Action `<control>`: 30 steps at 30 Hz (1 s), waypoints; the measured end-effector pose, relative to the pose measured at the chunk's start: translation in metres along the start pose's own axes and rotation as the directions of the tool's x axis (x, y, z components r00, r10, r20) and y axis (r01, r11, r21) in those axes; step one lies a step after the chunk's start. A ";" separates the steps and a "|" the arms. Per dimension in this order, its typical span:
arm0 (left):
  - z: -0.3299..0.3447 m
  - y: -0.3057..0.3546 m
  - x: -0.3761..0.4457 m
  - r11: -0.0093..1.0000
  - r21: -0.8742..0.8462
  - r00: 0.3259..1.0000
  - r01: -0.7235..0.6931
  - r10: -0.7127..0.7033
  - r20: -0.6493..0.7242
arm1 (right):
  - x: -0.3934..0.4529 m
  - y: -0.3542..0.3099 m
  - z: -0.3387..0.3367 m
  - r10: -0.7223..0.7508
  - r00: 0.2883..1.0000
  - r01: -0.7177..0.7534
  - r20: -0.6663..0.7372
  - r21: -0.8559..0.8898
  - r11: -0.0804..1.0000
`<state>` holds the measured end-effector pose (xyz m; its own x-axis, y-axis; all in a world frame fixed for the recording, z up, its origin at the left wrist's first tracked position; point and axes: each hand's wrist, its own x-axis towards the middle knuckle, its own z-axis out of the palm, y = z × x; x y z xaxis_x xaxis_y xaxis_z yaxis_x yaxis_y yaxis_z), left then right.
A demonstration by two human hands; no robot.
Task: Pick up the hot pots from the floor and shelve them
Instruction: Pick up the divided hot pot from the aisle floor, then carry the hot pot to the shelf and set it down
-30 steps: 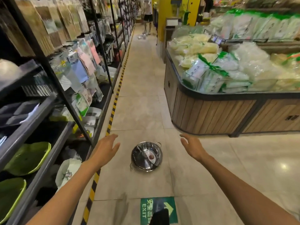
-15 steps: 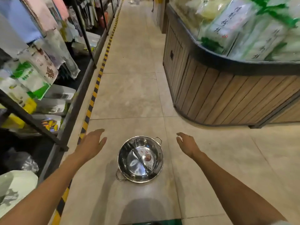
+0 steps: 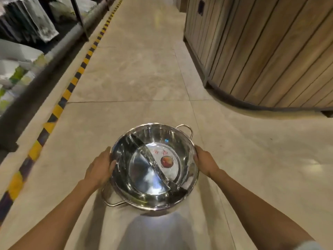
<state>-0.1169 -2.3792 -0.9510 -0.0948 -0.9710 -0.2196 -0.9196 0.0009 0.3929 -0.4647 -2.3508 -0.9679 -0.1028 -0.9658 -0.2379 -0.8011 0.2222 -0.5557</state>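
Observation:
A shiny steel hot pot [image 3: 144,179] with a curved divider and a red sticker inside rests on the tiled floor in the middle of the aisle. It has two wire loop handles, one at the far right and one at the near left. My left hand [image 3: 100,168] clasps the pot's left rim, thumb over the edge. On the opposite side my right hand [image 3: 204,162] presses against the right rim. Whether the pot is off the floor I cannot tell.
A dark shelf unit [image 3: 36,56] with white packaged goods runs along the left, edged by a yellow-and-black floor stripe [image 3: 72,83]. A curved wood-panelled display counter [image 3: 261,51] stands at the right. Open tiled aisle [image 3: 140,69] stretches ahead.
I have bent down much closer to the pot. Both hands, open and apart beside it before, have closed in and now grip its rim on either side.

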 end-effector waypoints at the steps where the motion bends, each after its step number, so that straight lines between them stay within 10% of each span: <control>1: 0.006 -0.004 -0.002 0.999 -0.035 1.000 -0.014 0.014 0.007 | -0.001 0.003 0.005 0.003 1.000 -0.003 0.006 0.009 1.000; 20: -0.004 -0.007 0.021 0.980 -0.197 0.996 -0.030 0.046 0.074 | 0.006 0.006 -0.003 -0.043 0.996 0.040 0.083 0.033 0.999; 30: -0.248 0.059 -0.025 0.954 -0.285 0.994 0.087 -0.101 -0.033 | -0.007 -0.174 -0.209 -0.198 0.979 0.194 0.038 0.088 0.977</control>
<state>-0.0745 -2.4145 -0.7013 0.0113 -0.9735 -0.2283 -0.7771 -0.1522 0.6107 -0.4474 -2.4109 -0.7033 0.0805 -0.9849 -0.1533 -0.7507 0.0413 -0.6594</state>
